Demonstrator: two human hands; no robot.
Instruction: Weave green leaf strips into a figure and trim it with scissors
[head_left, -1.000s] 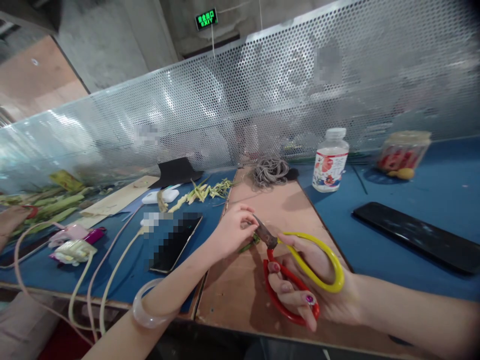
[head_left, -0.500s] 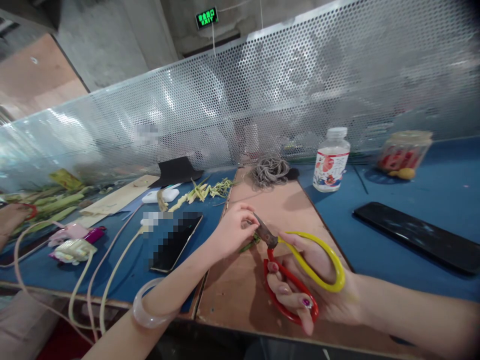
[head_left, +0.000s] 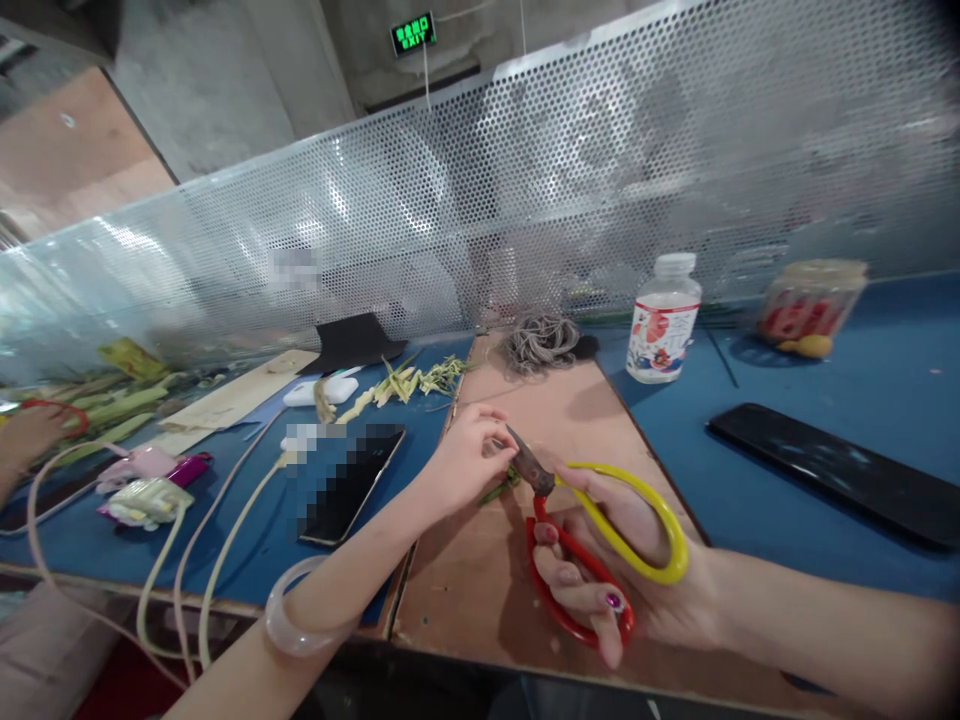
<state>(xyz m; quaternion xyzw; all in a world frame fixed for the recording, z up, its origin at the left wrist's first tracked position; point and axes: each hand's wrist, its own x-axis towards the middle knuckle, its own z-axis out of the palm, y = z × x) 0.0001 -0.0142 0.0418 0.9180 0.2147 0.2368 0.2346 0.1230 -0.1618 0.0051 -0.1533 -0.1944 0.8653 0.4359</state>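
My left hand (head_left: 472, 450) is closed in a pinch above the brown board (head_left: 442, 590); whatever its fingertips hold is too small to make out. The blade tips of the scissors (head_left: 536, 475) reach those fingertips. My right hand (head_left: 600, 540) grips the scissors by one yellow and one red handle, with the fingers through the loops. Under my left hand, a small green piece (head_left: 499, 488) lies on the board, partly hidden. A coil of grey cord (head_left: 541, 343) sits at the board's far end.
Right of the board are a labelled bottle (head_left: 663, 325), a jar (head_left: 814, 305) and a black phone (head_left: 832, 475). On the left lie another phone (head_left: 356, 490), cables, plant strips (head_left: 405, 382) and another person's hand (head_left: 30, 440). A perforated metal screen (head_left: 420, 220) stands behind.
The other person's hand at the far left has shifted, and a bit of yellow now shows beside it. My hands and the scissors are almost unmoved.
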